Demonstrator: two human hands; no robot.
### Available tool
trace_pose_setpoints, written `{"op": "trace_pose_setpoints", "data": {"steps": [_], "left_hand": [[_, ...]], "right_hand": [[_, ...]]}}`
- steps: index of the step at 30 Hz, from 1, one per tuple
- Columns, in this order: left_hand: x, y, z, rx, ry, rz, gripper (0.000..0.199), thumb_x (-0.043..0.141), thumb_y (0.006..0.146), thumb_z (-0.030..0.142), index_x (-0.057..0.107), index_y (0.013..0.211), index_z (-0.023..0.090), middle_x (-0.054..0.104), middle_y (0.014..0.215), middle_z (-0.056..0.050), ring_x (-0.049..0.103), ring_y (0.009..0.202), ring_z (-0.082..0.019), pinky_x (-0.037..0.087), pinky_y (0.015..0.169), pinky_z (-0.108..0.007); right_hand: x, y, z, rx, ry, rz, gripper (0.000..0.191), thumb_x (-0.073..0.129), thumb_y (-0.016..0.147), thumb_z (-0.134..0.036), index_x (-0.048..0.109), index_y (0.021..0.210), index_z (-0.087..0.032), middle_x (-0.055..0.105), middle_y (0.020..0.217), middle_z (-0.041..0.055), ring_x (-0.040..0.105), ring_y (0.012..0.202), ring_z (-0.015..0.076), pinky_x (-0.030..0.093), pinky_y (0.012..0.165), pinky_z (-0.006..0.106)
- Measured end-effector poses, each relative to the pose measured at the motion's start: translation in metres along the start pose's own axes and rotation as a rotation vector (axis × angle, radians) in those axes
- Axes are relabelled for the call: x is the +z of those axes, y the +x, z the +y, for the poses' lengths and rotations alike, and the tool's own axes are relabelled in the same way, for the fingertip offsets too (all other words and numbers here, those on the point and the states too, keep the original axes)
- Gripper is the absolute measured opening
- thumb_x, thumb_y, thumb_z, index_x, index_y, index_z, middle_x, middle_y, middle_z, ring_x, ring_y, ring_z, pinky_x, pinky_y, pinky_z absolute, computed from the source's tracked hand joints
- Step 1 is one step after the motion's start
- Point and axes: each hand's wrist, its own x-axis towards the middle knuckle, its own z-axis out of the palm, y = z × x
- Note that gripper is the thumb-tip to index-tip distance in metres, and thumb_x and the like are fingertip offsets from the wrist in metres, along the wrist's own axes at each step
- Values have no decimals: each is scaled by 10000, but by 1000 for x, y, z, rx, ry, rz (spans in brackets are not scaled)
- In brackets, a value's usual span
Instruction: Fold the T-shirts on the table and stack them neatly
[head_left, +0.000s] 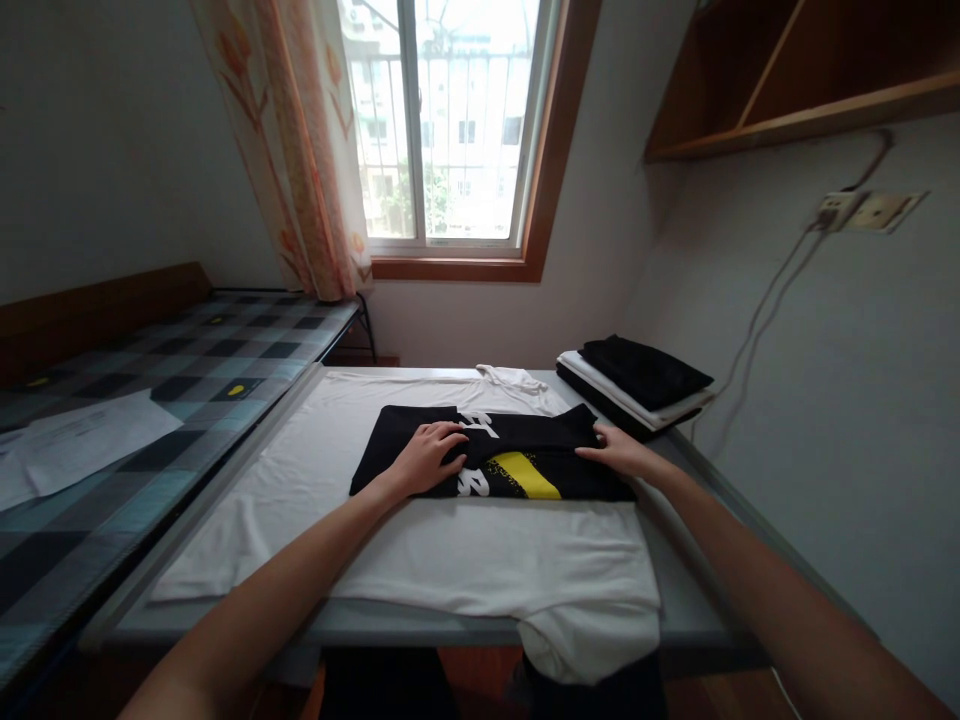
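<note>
A black T-shirt (pixel 544 432) with white lettering and a yellow stripe lies folded into a long strip. Beneath it a white T-shirt (pixel 517 550) is spread across the table, one sleeve hanging over the near edge. My left hand (pixel 429 458) rests on the middle of the black T-shirt, fingers stretched out over the cloth near the lettering. At the right end, my right hand (pixel 621 452) has the shirt's folded edge between thumb and fingers. Part of the lettering is hidden under my left hand.
A stack of folded black and white clothes (pixel 645 375) sits at the table's back right, by the wall. To the left stands a bed (pixel 247 345) with checked bedding and papers (pixel 97 440). Cables (pixel 757 320) hang from a wall socket (pixel 870 212) on the right.
</note>
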Motion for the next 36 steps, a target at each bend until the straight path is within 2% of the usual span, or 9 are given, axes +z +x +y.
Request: {"op": "trace_pose_setpoints", "data": {"steps": [3, 13, 17, 20, 22, 24, 26, 30, 36], "left_hand": [[0, -1, -1, 44, 2, 7, 235, 539, 917, 313, 660, 1096, 224, 613, 1278, -76, 535, 1210, -237, 403, 1025, -400], [3, -1, -3, 67, 1, 11, 205, 531, 932, 310, 649, 1071, 216, 634, 1231, -77, 566, 1157, -235, 439, 981, -414], [4, -2, -4, 66, -16, 13, 209, 535, 932, 317, 647, 1075, 214, 635, 1231, -76, 568, 1160, -235, 444, 977, -415], [3, -3, -5, 59, -46, 17, 218, 539, 931, 322, 646, 1087, 215, 635, 1230, -77, 570, 1161, -234, 451, 979, -414], [2, -4, -4, 51, -65, 17, 218, 553, 921, 315, 647, 1087, 209, 631, 1233, -82, 573, 1156, -235, 454, 986, -411], [0, -5, -2, 38, -80, 20, 217, 578, 900, 296, 644, 1085, 205, 627, 1235, -86, 574, 1153, -236, 452, 997, -406], [-3, -5, 2, 20, -88, 40, 249, 611, 865, 268, 629, 1104, 202, 616, 1243, -91, 566, 1163, -238, 446, 1010, -402], [-7, -6, 9, 13, -64, 77, 345, 642, 803, 221, 602, 1146, 216, 600, 1261, -87, 540, 1192, -241, 429, 1019, -400], [-7, -11, 6, -9, 19, -15, 403, 579, 867, 340, 563, 1250, 216, 580, 1341, -94, 475, 1297, -259, 353, 1078, -451]], "right_hand": [[-9, 0, -11, 39, 46, -176, 290, 789, 665, -332, 699, 850, -127, 733, 912, 128, 681, 862, 300, 556, 788, 400], [-27, 10, -88, 65, -150, -225, 399, 783, 686, -264, 625, 1034, -151, 675, 1026, 114, 641, 908, 227, 525, 678, 246], [-3, 17, -131, 62, 151, -282, 485, 778, 707, -245, 593, 1148, -166, 696, 981, 97, 670, 834, 193, 538, 634, 224], [28, 13, -159, 31, 408, -556, 447, 720, 796, -326, 568, 1185, -168, 709, 901, 75, 687, 782, 181, 563, 623, 254], [47, 12, -168, -57, 434, -683, 379, 688, 830, -334, 591, 1161, -176, 714, 871, 57, 691, 805, 176, 574, 664, 269], [61, 16, -168, -177, 315, -602, 276, 664, 849, -295, 636, 1097, -176, 712, 840, 45, 685, 804, 169, 566, 698, 273], [70, 25, -162, -286, 125, -386, 191, 626, 866, -232, 672, 1038, -163, 715, 876, 60, 673, 817, 170, 548, 748, 290], [83, 45, -148, -394, -227, -59, 253, 548, 909, -215, 683, 1112, -148, 675, 1148, 135, 620, 1054, 226, 464, 937, 355], [107, 47, -141, -333, -533, -83, 402, 460, 958, -419, 634, 1241, -193, 625, 1220, 154, 568, 1137, 288, 427, 921, 379]]}}
